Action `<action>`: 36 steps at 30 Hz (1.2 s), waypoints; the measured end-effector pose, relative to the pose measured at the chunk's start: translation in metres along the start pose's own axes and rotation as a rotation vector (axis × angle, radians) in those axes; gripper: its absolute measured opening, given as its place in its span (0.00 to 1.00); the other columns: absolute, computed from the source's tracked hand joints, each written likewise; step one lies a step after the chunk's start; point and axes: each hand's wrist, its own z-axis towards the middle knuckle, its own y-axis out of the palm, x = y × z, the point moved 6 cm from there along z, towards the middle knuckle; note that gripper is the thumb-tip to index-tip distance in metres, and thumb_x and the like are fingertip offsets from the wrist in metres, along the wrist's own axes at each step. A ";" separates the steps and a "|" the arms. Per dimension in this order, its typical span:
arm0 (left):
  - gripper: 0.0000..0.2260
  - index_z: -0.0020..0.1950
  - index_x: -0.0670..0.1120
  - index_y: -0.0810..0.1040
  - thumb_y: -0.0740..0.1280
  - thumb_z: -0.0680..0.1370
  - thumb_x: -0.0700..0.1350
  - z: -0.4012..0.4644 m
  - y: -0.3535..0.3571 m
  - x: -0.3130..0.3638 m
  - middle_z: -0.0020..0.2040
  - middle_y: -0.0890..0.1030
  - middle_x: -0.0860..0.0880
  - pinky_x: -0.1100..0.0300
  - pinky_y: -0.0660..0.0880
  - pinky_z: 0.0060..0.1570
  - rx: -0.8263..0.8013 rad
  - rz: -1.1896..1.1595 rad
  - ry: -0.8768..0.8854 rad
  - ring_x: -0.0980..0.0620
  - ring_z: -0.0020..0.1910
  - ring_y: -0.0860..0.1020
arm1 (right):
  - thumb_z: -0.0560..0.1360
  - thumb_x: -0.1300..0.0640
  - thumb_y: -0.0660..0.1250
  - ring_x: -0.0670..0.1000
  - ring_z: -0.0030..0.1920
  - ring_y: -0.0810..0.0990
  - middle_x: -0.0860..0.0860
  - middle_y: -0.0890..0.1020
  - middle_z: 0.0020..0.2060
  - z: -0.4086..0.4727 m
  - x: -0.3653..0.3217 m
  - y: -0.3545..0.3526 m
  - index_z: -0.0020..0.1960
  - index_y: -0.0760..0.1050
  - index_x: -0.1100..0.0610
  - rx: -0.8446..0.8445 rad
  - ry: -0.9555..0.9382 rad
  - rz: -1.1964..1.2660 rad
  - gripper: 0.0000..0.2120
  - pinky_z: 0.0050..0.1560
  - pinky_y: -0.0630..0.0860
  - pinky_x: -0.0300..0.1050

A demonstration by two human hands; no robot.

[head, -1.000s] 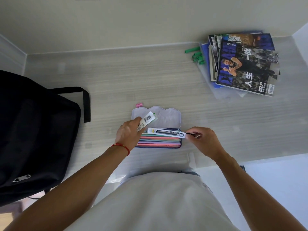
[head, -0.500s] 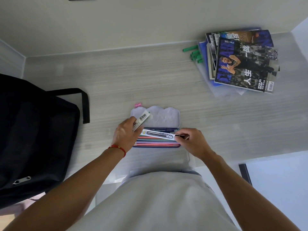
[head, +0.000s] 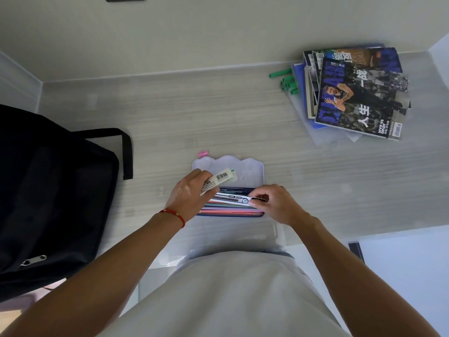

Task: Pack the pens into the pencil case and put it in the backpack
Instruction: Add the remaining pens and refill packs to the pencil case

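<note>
Now | barcoded packet (head: 218, 180): left hand (head: 187, 195) | magazine (head: 359, 93): "MVP"

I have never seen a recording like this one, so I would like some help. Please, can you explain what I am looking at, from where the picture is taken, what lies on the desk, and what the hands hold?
There is no machine here: a person wears a camera on the head, which looks down at their own two hands. On the pale desk lies an open pencil case with coloured pens inside. The left hand holds a small packet with a barcode. The right hand pinches the end of a packaged pen above the case. A black backpack lies at the left. Far right is a stack of magazines with green markers beside it.
</note>
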 end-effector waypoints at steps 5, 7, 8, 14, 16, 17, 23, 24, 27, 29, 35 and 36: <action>0.13 0.56 0.46 0.78 0.70 0.76 0.51 -0.004 0.015 0.018 0.49 0.77 0.48 0.55 0.76 0.42 -0.133 0.097 0.087 0.48 0.45 0.77 | 0.74 0.55 0.74 0.40 0.36 0.78 0.46 0.79 0.45 -0.008 0.002 -0.012 0.54 0.82 0.51 0.201 0.016 -0.014 0.09 0.40 0.70 0.27; 0.14 0.57 0.47 0.78 0.70 0.76 0.53 -0.002 0.022 0.028 0.50 0.77 0.47 0.55 0.74 0.47 -0.156 0.150 0.122 0.48 0.49 0.76 | 0.75 0.58 0.72 0.41 0.34 0.79 0.46 0.80 0.47 -0.015 0.010 -0.020 0.55 0.81 0.50 0.269 0.078 -0.008 0.09 0.39 0.70 0.26; 0.14 0.57 0.46 0.78 0.69 0.76 0.53 0.001 0.027 0.034 0.51 0.77 0.47 0.54 0.74 0.48 -0.170 0.183 0.144 0.47 0.51 0.76 | 0.75 0.59 0.71 0.41 0.34 0.79 0.46 0.79 0.49 -0.018 0.011 -0.020 0.57 0.80 0.50 0.260 0.096 -0.020 0.11 0.39 0.70 0.25; 0.19 0.64 0.47 0.74 0.66 0.77 0.55 0.005 0.050 0.052 0.58 0.74 0.48 0.55 0.69 0.56 -0.259 0.355 0.246 0.48 0.56 0.72 | 0.76 0.63 0.69 0.45 0.43 0.82 0.49 0.77 0.60 -0.026 0.002 -0.003 0.66 0.75 0.51 0.191 0.023 -0.100 0.20 0.37 0.74 0.24; 0.21 0.65 0.46 0.74 0.68 0.76 0.54 0.001 0.047 0.051 0.59 0.75 0.47 0.54 0.70 0.57 -0.235 0.321 0.257 0.47 0.56 0.73 | 0.76 0.64 0.69 0.48 0.44 0.82 0.50 0.77 0.60 -0.027 0.002 0.000 0.65 0.75 0.53 0.192 0.019 -0.118 0.19 0.39 0.77 0.28; 0.21 0.65 0.46 0.75 0.70 0.75 0.54 -0.002 0.043 0.049 0.58 0.76 0.47 0.54 0.71 0.57 -0.219 0.292 0.252 0.47 0.56 0.73 | 0.76 0.64 0.68 0.48 0.45 0.82 0.51 0.77 0.61 -0.028 0.002 0.001 0.65 0.75 0.53 0.198 0.015 -0.125 0.18 0.41 0.80 0.33; 0.18 0.59 0.44 0.79 0.75 0.72 0.47 -0.025 0.017 0.017 0.55 0.79 0.46 0.52 0.77 0.53 -0.116 0.240 0.201 0.45 0.52 0.78 | 0.76 0.58 0.72 0.49 0.41 0.81 0.50 0.77 0.59 -0.025 -0.007 0.003 0.62 0.79 0.53 0.261 -0.049 -0.177 0.14 0.43 0.83 0.46; 0.16 0.58 0.44 0.79 0.74 0.72 0.45 -0.028 0.017 0.014 0.54 0.80 0.46 0.53 0.78 0.52 -0.107 0.244 0.198 0.46 0.52 0.78 | 0.76 0.58 0.72 0.49 0.41 0.81 0.50 0.77 0.58 -0.024 -0.008 0.004 0.61 0.80 0.53 0.268 -0.057 -0.190 0.13 0.42 0.82 0.47; 0.12 0.56 0.43 0.81 0.72 0.73 0.40 -0.031 0.020 0.014 0.52 0.80 0.46 0.52 0.79 0.48 -0.067 0.278 0.215 0.45 0.50 0.79 | 0.77 0.59 0.71 0.52 0.42 0.83 0.50 0.78 0.55 -0.022 -0.011 0.005 0.57 0.82 0.53 0.300 -0.061 -0.244 0.09 0.38 0.82 0.50; 0.09 0.54 0.43 0.82 0.71 0.74 0.39 -0.029 0.021 0.015 0.50 0.80 0.45 0.52 0.78 0.46 -0.038 0.286 0.211 0.44 0.48 0.79 | 0.77 0.59 0.71 0.54 0.43 0.83 0.51 0.79 0.54 -0.021 -0.011 0.006 0.55 0.83 0.54 0.315 -0.058 -0.280 0.07 0.37 0.82 0.50; 0.11 0.55 0.43 0.82 0.72 0.73 0.39 -0.026 0.021 0.022 0.49 0.80 0.45 0.52 0.78 0.45 -0.015 0.313 0.197 0.44 0.46 0.79 | 0.75 0.59 0.74 0.54 0.39 0.83 0.53 0.79 0.53 -0.022 -0.013 0.004 0.54 0.82 0.55 0.327 -0.096 -0.316 0.08 0.33 0.82 0.50; 0.11 0.55 0.43 0.82 0.71 0.73 0.40 -0.027 0.019 0.022 0.49 0.80 0.45 0.51 0.78 0.46 -0.004 0.303 0.185 0.44 0.46 0.79 | 0.75 0.59 0.74 0.53 0.37 0.82 0.53 0.79 0.53 -0.023 -0.014 0.005 0.54 0.82 0.55 0.330 -0.110 -0.313 0.09 0.33 0.82 0.50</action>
